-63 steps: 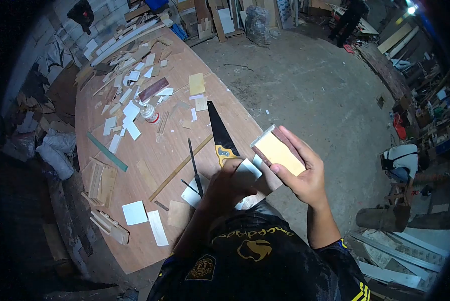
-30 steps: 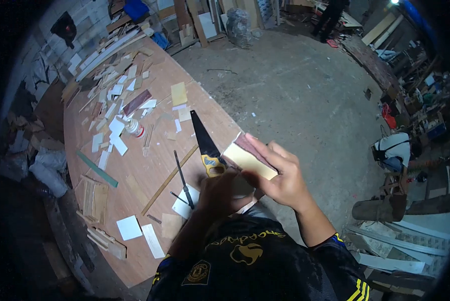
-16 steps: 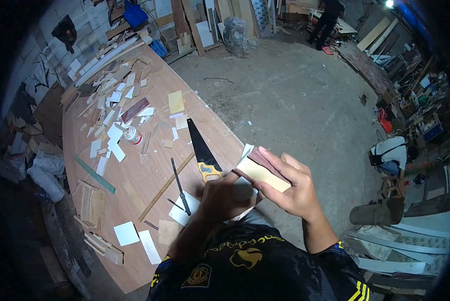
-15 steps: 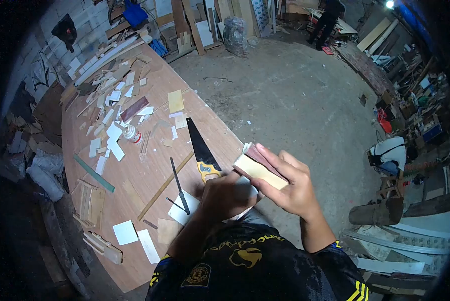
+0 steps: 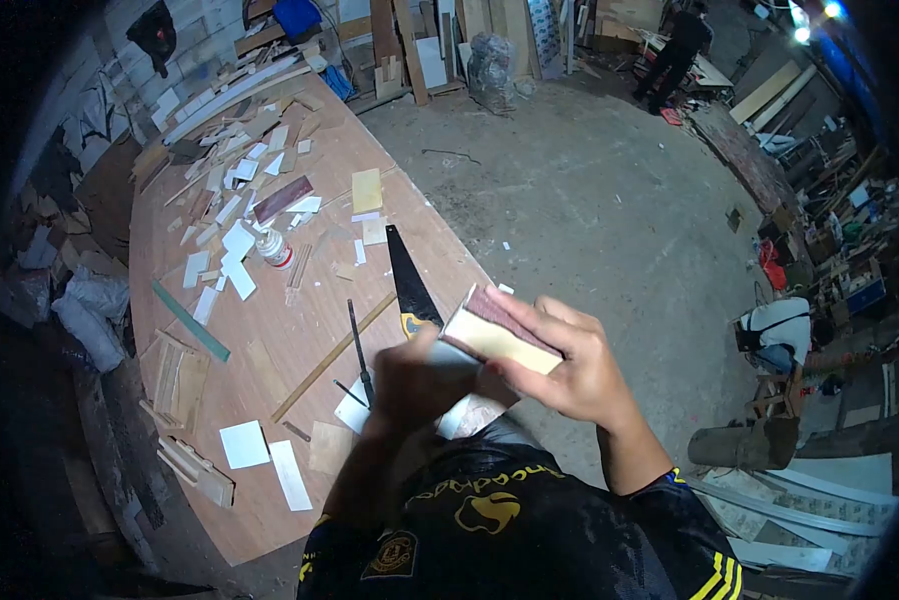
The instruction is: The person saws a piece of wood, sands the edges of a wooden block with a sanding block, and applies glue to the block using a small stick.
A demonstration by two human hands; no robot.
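Note:
In front of my chest, my right hand [image 5: 569, 355] is closed round a small block [image 5: 504, 340] with a cream face and a dark red, rough-looking upper side. My left hand [image 5: 419, 385], blurred by motion, is curled at the block's left end. A pale grey-white flat edge [image 5: 446, 353] shows beside its fingers; what it grips is mostly hidden. Just beyond my left hand, a handsaw [image 5: 409, 275] with a black blade and yellow handle lies on the table. A thin black tool [image 5: 359, 340] lies left of that hand, over a white piece.
The wooden table [image 5: 259, 370] carries many white and brown offcuts, a white bottle [image 5: 273, 248], a long wooden stick [image 5: 331, 358] and a green strip [image 5: 191, 320]. A person [image 5: 677, 55] stands at the back; another person [image 5: 777, 330] is low at the right.
Both hands and the block have shifted slightly left. My left hand has moved up along the block's end. The whole view has turned a little.

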